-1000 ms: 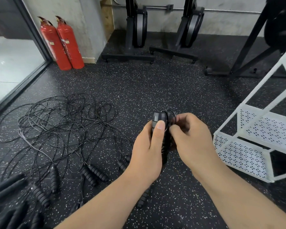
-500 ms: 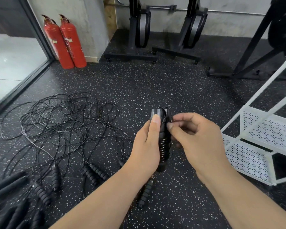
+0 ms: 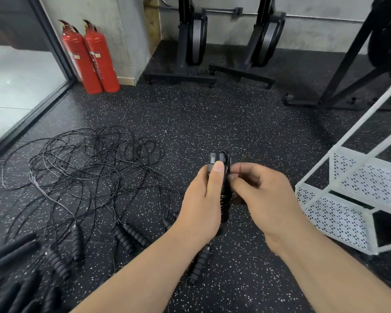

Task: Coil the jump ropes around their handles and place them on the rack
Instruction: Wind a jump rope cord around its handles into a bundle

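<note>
Left hand (image 3: 203, 199) wraps the upright handles (image 3: 224, 190), thumb pressed near the top — right hand (image 3: 257, 193) pinches the rope there. White rack (image 3: 339, 199) just right; loose ropes (image 3: 88, 168) left on floor.

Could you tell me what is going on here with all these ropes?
A person is coiling a jump rope: the left hand grips its handles upright, cord wound round them, while the right hand pinches the cord near the top. A tangle of other ropes lies on the floor to the left. The white rack stands to the right.
</note>
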Tool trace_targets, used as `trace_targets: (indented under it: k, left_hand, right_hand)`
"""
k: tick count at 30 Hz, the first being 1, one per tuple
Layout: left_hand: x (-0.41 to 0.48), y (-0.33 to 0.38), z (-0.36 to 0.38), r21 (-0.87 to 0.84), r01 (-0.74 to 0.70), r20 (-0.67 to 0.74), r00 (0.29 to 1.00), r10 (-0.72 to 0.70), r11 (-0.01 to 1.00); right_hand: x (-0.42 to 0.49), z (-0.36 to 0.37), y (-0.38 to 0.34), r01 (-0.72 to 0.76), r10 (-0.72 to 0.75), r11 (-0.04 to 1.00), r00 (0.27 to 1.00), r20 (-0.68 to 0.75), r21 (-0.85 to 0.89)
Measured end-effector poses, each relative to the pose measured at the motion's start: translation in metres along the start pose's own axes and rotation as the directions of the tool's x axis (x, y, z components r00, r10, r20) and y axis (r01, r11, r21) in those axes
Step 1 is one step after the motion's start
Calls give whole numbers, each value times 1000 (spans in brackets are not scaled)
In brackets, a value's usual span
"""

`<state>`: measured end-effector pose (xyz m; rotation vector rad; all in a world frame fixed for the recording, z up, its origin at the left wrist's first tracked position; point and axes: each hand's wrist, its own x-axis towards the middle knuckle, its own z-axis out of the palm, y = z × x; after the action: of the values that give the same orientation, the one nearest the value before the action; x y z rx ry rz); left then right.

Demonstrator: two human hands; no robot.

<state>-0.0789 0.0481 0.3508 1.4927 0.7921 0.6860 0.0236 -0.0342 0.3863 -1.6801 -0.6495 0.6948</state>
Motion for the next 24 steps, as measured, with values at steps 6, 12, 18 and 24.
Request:
trace_targets:
  k: [6, 12, 18, 24]
  left_hand:
    - [-1, 6, 3, 29, -33, 19, 999, 33, 999]
    - [-4, 10, 4, 23, -15, 39, 999, 14, 1000]
    - [-7, 19, 1, -241, 209, 90, 977, -193, 948]
    - [-5, 23, -1, -416, 342, 194, 939, -285, 843]
  right_hand:
    - [2, 0, 2, 84, -109, 971, 989, -99, -224]
    - [8, -4, 1, 70, -132, 917, 982, -132, -392]
    - [12, -10, -4, -64, 71, 997, 988, -139, 51]
    - [19, -30, -10, -285, 230, 927, 946, 228, 246]
